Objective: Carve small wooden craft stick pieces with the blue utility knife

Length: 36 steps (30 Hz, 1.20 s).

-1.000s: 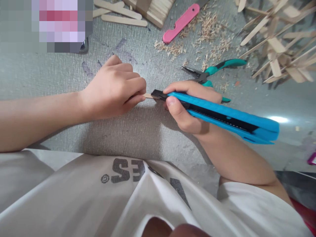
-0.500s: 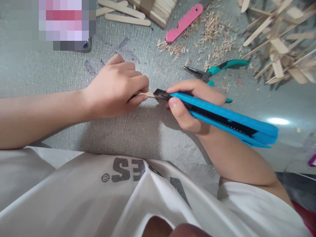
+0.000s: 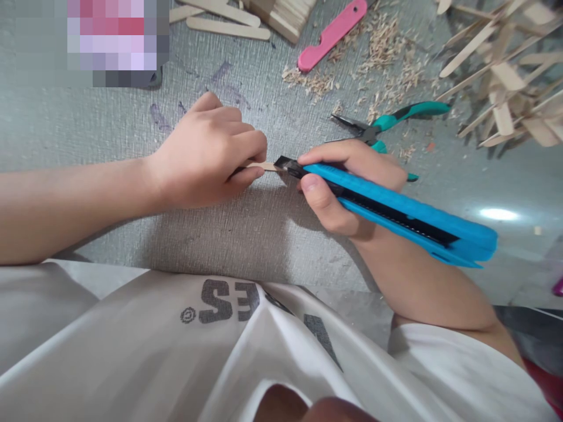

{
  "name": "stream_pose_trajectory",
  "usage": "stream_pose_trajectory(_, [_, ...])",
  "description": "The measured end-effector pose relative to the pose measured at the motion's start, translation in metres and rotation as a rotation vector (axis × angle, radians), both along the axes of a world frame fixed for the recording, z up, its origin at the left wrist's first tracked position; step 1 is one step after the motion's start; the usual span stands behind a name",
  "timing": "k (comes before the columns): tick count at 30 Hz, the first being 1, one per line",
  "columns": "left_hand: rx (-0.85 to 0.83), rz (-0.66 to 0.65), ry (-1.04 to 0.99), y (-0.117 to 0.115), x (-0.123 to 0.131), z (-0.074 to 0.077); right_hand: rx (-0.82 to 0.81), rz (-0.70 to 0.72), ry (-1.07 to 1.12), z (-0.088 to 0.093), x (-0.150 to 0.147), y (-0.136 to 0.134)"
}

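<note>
One left hand, one right hand, one blue knife, one short stick held, one pink tool, one pair of pliers.

One head-worn camera looks steeply down from close above the grey bench. The wearer's white shirt fills the lower frame, and both forearms enter from the left and right edges.

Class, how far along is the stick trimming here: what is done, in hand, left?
Done: shavings and a stick structure lie beyond. In hand: left hand pinches a stick, right hand presses the blue knife tip to it. Left, probably: the uncut bundle.
</note>
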<state>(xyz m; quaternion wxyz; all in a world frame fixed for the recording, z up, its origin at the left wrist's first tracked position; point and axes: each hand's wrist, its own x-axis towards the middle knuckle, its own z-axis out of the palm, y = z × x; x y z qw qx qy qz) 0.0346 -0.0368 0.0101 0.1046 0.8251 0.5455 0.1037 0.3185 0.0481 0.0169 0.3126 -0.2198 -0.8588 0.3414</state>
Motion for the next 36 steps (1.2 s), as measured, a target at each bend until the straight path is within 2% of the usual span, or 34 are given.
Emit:
stream_pose_trajectory(5, [-0.017,0.021,-0.041,0.0,-0.0006,-0.0008,-0.005,-0.004,-0.046,-0.0045,0.0014,0.0006])
stream_pose_trajectory(10, [-0.012,-0.003,-0.045,0.0022,-0.0013,-0.0038,-0.04,-0.007,0.022,-0.0042,-0.002,-0.0002])
stream_pose_trajectory(16, [-0.002,-0.016,-0.029,0.0035,-0.002,-0.0032,-0.049,-0.049,-0.086,-0.0043,0.0002,-0.0006])
stream_pose_trajectory(27, [-0.004,-0.039,-0.032,0.0051,-0.0034,-0.0044,-0.076,-0.001,-0.056,-0.0073,0.0009,0.0019])
stream_pose_trajectory(36, [-0.019,-0.002,-0.08,0.0034,-0.001,-0.006,-0.069,-0.065,-0.107,-0.0063,-0.0012,0.0007])
